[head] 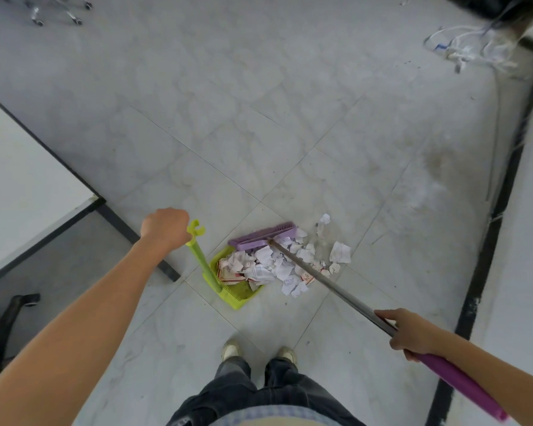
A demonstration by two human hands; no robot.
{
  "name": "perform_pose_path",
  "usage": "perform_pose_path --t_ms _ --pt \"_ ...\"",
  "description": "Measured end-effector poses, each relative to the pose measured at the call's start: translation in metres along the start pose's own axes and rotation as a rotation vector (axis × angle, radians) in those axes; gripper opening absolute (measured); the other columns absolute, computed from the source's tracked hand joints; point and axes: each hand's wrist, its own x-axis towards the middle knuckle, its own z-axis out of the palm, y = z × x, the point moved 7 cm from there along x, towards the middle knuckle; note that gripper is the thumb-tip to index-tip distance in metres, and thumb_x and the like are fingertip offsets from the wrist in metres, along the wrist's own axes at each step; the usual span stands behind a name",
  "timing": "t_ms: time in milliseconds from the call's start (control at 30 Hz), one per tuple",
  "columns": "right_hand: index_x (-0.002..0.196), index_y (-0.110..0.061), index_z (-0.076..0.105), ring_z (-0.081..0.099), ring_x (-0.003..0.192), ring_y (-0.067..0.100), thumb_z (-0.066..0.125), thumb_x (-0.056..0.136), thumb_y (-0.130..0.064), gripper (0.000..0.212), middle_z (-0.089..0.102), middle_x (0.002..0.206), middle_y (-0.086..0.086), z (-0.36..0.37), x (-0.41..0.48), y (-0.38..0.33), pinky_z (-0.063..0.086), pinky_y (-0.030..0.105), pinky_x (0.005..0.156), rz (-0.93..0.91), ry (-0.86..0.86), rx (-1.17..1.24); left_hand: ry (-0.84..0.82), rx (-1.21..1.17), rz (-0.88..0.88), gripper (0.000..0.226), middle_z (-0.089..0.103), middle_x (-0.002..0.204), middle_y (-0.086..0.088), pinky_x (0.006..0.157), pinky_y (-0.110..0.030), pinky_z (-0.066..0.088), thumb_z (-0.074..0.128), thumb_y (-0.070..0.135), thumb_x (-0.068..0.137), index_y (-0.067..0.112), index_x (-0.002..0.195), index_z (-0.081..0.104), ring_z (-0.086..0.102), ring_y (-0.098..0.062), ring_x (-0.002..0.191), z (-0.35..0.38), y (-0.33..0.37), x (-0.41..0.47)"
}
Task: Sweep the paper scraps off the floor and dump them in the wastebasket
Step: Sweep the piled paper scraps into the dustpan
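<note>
Left hand (166, 227) fisted round upright handle of lime-green plastic dustpan (237, 299), bracing it against crumpled white paper scraps (277, 265) (half in pan, half on tile), right hand (413, 333) gripping purple metal-shafted broom (259, 241) to rake them in.

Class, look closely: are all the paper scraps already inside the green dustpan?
No: several paper scraps lie on the floor right of the dustpan, beside the broom.

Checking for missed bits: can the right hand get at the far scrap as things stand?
Probably not directly: the right hand grips the broom, well above the floor; the scrap itself lies uncovered.
</note>
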Motion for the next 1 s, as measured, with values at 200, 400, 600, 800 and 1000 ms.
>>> perform_pose_path --t_ms 200,400,600,800,1000 --pt "0.139 -0.019 0.036 0.053 0.034 0.01 0.051 0.078 0.006 0.067 0.063 0.082 0.013 -0.013 -0.017 0.005 0.052 0.026 0.047 -0.012 0.076 0.096 0.01 -0.015 0.004 0.012 0.043 0.067 0.001 0.058 -0.025 0.036 0.054 0.023 0.088 0.012 0.087 0.058 0.051 -0.023 0.077 0.004 -0.003 -0.001" --pt "0.14 -0.006 0.033 0.048 0.027 0.009 0.052 0.079 0.011 0.066 0.056 0.06 0.013 -0.052 0.007 -0.016 0.042 0.02 0.033 -0.005 0.208 0.266 -0.006 0.011 0.054 0.02 0.042 0.07 0.0 0.062 -0.027 0.038 0.055 0.025 0.089 0.009 0.099 0.062 0.058 -0.026 0.086 0.002 0.0 0.004" --pt "0.133 0.007 0.035 0.042 0.022 0.01 0.048 0.078 0.017 0.058 0.051 0.054 0.013 -0.071 0.051 -0.028 0.035 0.017 0.029 0.07 0.261 0.472 -0.003 0.032 0.071 0.012 0.037 0.064 0.002 0.06 -0.026 0.037 0.052 0.022 0.089 0.013 0.081 0.05 0.049 -0.023 0.075 0.006 -0.001 0.006" --pt "0.062 0.002 0.049 0.044 0.027 0.015 0.05 0.073 0.013 0.016 0.048 0.032 0.005 -0.047 0.068 -0.049 0.039 0.019 0.037 0.09 0.199 0.62 -0.005 0.092 0.106 0.015 0.034 0.064 0.002 0.063 -0.026 0.035 0.05 0.022 0.091 0.011 0.093 0.061 0.052 -0.025 0.079 0.005 0.001 0.005" --pt "0.073 0.003 0.049 0.042 0.03 0.013 0.045 0.079 0.016 0.015 0.045 0.042 0.008 -0.016 0.036 -0.061 0.037 0.019 0.033 0.054 0.061 0.931 0.038 0.167 0.148 0.025 0.06 0.093 -0.008 0.065 -0.026 0.037 0.051 0.029 0.092 0.009 0.102 0.062 0.06 -0.026 0.09 -0.004 -0.003 0.016"
